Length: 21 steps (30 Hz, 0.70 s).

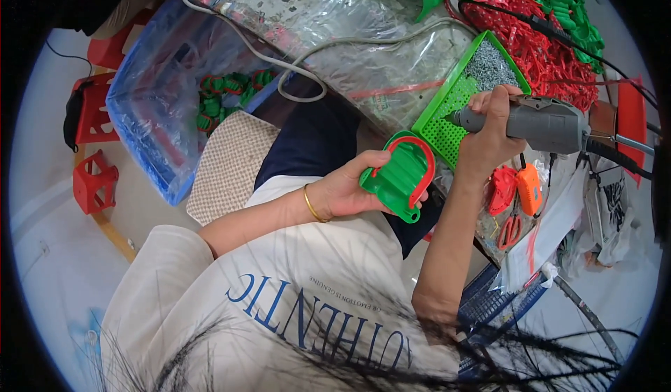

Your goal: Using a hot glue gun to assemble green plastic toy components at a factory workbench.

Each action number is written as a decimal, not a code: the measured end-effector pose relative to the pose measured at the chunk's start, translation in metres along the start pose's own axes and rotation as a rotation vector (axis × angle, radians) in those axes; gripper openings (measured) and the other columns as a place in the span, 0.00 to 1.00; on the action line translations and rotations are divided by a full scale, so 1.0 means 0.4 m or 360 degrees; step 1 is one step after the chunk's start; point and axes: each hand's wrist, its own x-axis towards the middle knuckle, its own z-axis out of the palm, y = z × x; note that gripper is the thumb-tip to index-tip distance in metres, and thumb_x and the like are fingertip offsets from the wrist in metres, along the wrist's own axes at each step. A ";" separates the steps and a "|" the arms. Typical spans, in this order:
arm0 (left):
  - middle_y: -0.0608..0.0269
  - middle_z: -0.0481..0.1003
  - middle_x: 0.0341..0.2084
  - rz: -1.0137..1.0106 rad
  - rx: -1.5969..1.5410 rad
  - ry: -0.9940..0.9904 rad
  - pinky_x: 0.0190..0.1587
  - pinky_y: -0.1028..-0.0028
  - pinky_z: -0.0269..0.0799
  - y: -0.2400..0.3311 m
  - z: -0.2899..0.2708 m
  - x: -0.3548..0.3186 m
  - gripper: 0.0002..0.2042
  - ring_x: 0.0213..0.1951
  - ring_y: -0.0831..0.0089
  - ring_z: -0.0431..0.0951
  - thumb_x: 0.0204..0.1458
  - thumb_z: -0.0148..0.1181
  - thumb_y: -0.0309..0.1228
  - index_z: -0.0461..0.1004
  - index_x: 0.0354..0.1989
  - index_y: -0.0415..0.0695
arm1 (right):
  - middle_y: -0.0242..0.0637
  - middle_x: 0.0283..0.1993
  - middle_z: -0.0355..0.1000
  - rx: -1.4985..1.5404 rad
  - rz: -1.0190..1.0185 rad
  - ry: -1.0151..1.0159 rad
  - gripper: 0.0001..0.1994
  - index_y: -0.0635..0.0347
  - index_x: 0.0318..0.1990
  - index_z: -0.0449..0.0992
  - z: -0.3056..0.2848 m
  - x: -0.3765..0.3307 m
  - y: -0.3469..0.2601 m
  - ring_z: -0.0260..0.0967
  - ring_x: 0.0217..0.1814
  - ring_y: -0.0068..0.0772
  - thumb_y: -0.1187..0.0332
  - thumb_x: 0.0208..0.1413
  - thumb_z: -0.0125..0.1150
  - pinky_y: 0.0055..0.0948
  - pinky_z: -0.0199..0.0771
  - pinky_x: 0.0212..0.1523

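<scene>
My left hand (346, 189) grips a green plastic scoop-shaped part (397, 176) with a red curved strip along its rim, held in front of my body. My right hand (489, 130) is wrapped round a grey powered screwdriver (545, 123). The driver's tip points left, over a green perforated basket (447, 105). Small silvery screws (491, 65) are heaped in the far end of that basket. The green part and the driver are apart.
Red plastic parts (507, 25) and green parts (570, 7) are piled at the far right. A grey cable (370, 40) crosses the plastic-covered table. Left stands a blue lined bin (157, 112) with green-and-red pieces (227, 95). Scissors (510, 231) lie right, red stools (96, 182) left.
</scene>
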 end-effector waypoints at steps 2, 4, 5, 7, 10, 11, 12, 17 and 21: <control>0.48 0.67 0.50 -0.0003 -0.0013 0.0003 0.56 0.56 0.63 0.002 0.000 0.001 0.28 0.51 0.55 0.69 0.51 0.53 0.44 0.59 0.56 0.38 | 0.34 0.22 0.62 -0.0010 -0.0036 0.0020 0.05 0.67 0.34 0.67 0.001 -0.003 0.007 0.59 0.22 0.23 0.76 0.52 0.57 0.25 0.64 0.27; 0.48 0.67 0.50 -0.0005 -0.0026 0.0004 0.56 0.56 0.63 0.004 -0.005 0.002 0.28 0.51 0.55 0.69 0.51 0.54 0.44 0.59 0.56 0.38 | 0.34 0.22 0.63 0.0009 -0.0021 0.0028 0.05 0.67 0.34 0.67 0.003 -0.003 0.008 0.60 0.22 0.23 0.76 0.52 0.57 0.25 0.64 0.28; 0.48 0.67 0.50 -0.0016 -0.0028 -0.0006 0.55 0.56 0.63 0.005 -0.010 0.003 0.29 0.51 0.54 0.69 0.51 0.54 0.44 0.59 0.56 0.38 | 0.34 0.22 0.63 0.0028 -0.0012 0.0041 0.06 0.67 0.34 0.67 0.004 -0.004 0.009 0.60 0.22 0.23 0.76 0.52 0.57 0.25 0.64 0.28; 0.48 0.67 0.50 -0.0027 -0.0034 -0.0010 0.55 0.56 0.63 0.004 -0.013 0.001 0.29 0.51 0.54 0.69 0.50 0.54 0.44 0.59 0.57 0.38 | 0.35 0.22 0.63 0.0012 -0.0006 0.0032 0.06 0.67 0.34 0.67 0.000 -0.007 0.012 0.60 0.22 0.23 0.75 0.52 0.57 0.25 0.64 0.27; 0.47 0.67 0.50 -0.0009 -0.0030 0.0014 0.55 0.56 0.64 0.005 -0.013 -0.001 0.29 0.51 0.53 0.69 0.51 0.54 0.44 0.58 0.57 0.38 | 0.35 0.22 0.64 0.0007 -0.0006 0.0039 0.06 0.67 0.34 0.67 -0.001 -0.009 0.017 0.60 0.22 0.23 0.75 0.52 0.58 0.25 0.64 0.27; 0.47 0.67 0.50 -0.0014 -0.0033 -0.0002 0.55 0.55 0.64 0.005 -0.016 -0.001 0.29 0.51 0.53 0.69 0.51 0.54 0.44 0.58 0.57 0.38 | 0.35 0.23 0.64 0.0018 -0.0008 0.0054 0.06 0.66 0.33 0.67 0.000 -0.010 0.017 0.60 0.23 0.23 0.75 0.52 0.58 0.25 0.64 0.27; 0.47 0.67 0.50 -0.0018 -0.0035 -0.0019 0.55 0.55 0.64 0.004 -0.019 -0.001 0.29 0.51 0.53 0.69 0.51 0.54 0.44 0.58 0.57 0.38 | 0.35 0.23 0.64 0.0018 -0.0001 0.0055 0.06 0.66 0.33 0.67 0.000 -0.010 0.015 0.60 0.23 0.23 0.75 0.52 0.58 0.25 0.64 0.27; 0.44 0.66 0.51 0.0038 0.0035 0.0000 0.55 0.55 0.63 0.006 -0.020 -0.001 0.30 0.52 0.52 0.68 0.51 0.52 0.45 0.58 0.57 0.37 | 0.32 0.22 0.62 0.0132 -0.0114 -0.0018 0.05 0.63 0.35 0.68 -0.010 0.000 -0.028 0.59 0.23 0.23 0.75 0.52 0.57 0.26 0.62 0.27; 0.47 0.68 0.49 0.0094 0.0018 -0.0029 0.54 0.56 0.65 0.005 -0.024 -0.002 0.29 0.51 0.54 0.70 0.51 0.53 0.44 0.59 0.56 0.37 | 0.26 0.19 0.55 0.0338 -0.0009 -0.0096 0.07 0.62 0.37 0.69 -0.017 -0.015 -0.109 0.54 0.22 0.21 0.71 0.52 0.58 0.23 0.55 0.26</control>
